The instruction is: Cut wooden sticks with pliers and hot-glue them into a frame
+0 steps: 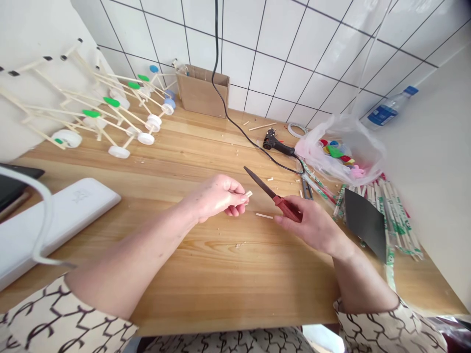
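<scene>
My left hand [224, 196] pinches short pale wooden stick pieces [249, 193] between thumb and fingers, above the middle of the table. In my right hand [309, 220] is a pair of scissors [263, 182] with red handles. Its dark blades look closed and point away to the upper left. Close to my right fingertips, a short wooden stick [264, 215] lies on the wood; whether they touch it I cannot tell. Small scraps [241, 244] are scattered on the tabletop [221, 284] below my left hand.
Several stick-built models with white wheels [119, 151] stand at the back left. A cardboard box [204, 93], black glue gun [277, 143], tape roll [297, 130] and plastic bag [371, 147] line the back. Wrapped chopsticks [399, 215] lie right; a white power bank [62, 215] lies left.
</scene>
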{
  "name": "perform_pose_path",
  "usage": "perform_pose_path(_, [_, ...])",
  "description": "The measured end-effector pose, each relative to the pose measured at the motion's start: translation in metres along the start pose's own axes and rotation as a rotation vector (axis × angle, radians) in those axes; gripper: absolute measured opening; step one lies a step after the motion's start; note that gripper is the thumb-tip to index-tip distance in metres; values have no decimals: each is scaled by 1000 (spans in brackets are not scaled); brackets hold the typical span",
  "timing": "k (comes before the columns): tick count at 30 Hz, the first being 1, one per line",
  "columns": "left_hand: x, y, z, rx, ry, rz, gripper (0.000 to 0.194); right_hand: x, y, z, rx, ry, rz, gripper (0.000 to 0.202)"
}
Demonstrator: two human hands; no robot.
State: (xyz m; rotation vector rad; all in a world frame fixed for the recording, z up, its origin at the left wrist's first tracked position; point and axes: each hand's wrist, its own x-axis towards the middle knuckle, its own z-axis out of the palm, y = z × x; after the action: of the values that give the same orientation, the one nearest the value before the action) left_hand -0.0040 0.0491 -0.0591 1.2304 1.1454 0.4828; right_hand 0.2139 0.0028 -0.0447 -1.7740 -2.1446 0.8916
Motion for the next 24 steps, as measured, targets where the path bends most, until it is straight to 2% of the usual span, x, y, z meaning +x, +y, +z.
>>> perform_pose_path(3, [2,-2,0,-9,50,33,17,5,10,5,-236,173,11,28])
perform_pose_path(5, [4,-4,0,-14,94,52,19,8,15,8,-333,230,8,28])
perform_pose_path(13, [13,-15,-9,-49,189,143,17,13,20,12,-484,230,0,33])
perform_pose_path(18, [16,-19,-14,258,329,201,21,14,27,13,-527,275,-19,35])
perform_pose_path(24, [14,-16,-13,524,345,222,22,14,29,14,-539,281,-39,36])
